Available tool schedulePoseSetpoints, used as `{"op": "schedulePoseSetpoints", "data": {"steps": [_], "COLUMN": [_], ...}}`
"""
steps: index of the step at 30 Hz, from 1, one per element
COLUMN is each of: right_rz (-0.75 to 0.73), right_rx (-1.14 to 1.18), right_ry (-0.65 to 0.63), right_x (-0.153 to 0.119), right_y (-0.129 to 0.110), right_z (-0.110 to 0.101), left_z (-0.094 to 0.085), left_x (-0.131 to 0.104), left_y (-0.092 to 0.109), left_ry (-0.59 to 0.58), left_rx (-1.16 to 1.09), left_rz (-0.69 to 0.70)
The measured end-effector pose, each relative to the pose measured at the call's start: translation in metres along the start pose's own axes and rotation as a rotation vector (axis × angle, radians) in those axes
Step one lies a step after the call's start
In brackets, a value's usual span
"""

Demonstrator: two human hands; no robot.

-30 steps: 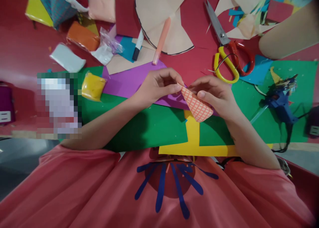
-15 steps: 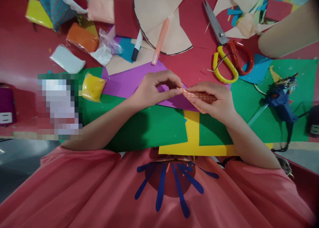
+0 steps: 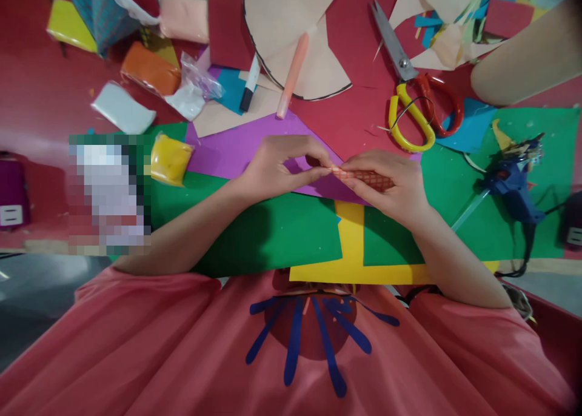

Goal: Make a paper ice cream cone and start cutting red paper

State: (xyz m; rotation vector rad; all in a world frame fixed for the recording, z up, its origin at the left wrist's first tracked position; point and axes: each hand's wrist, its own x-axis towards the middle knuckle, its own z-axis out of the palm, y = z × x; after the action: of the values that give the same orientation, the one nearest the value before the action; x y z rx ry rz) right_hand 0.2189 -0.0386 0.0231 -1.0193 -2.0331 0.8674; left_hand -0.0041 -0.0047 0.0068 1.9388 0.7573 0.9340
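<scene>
Both hands are on one small piece of orange-and-white checked paper or cloth (image 3: 370,179), rolled or folded narrow. My left hand (image 3: 284,164) pinches its left tip between thumb and forefinger. Around its right part closes my right hand (image 3: 393,179), which hides some of it. Beneath the hands lie a purple sheet (image 3: 227,152) and a green sheet (image 3: 273,234). Just beyond my right hand rest scissors (image 3: 404,70) with one yellow and one red handle.
A glue gun (image 3: 511,179) lies on green paper at the right, near a thick beige cylinder (image 3: 522,58). Orange (image 3: 150,69), yellow (image 3: 171,159) and white (image 3: 123,108) packets lie at the left. A pinkish stick (image 3: 293,76) rests on a beige cutout (image 3: 291,16).
The checked piece looks narrower, its lower edge folded up between the fingers. My left hand has dipped slightly; the right hand's fingers have closed in a little.
</scene>
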Motion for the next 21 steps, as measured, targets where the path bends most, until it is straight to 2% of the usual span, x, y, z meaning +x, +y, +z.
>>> {"op": "schedulePoseSetpoints", "data": {"steps": [4,8,14,17,21], "right_rz": [0.017,0.016,0.041,0.074,-0.012], "right_rx": [-0.038,-0.071,-0.065,-0.117,-0.159], "right_ry": [-0.001,-0.011,-0.014,-0.019,-0.099], "right_x": [-0.0006,-0.0016,-0.0020,-0.0009,0.0016], "right_y": [0.0000,0.0001,-0.0044,-0.0061,-0.0046], "right_z": [0.0004,0.0017,0.0005,-0.0012,-0.0016], "left_z": [0.0006,0.0024,0.0040,0.0053,0.0079], "left_x": [0.0008,0.0018,-0.0001,-0.0002,0.0001], "left_y": [0.0006,-0.0002,-0.0003,0.0018,0.0046], "left_ry": [0.003,0.026,-0.009,-0.036,-0.061], "left_rx": [0.025,0.017,0.005,0.014,0.019], "left_rz": [0.034,0.123,0.043,0.118,0.153]}}
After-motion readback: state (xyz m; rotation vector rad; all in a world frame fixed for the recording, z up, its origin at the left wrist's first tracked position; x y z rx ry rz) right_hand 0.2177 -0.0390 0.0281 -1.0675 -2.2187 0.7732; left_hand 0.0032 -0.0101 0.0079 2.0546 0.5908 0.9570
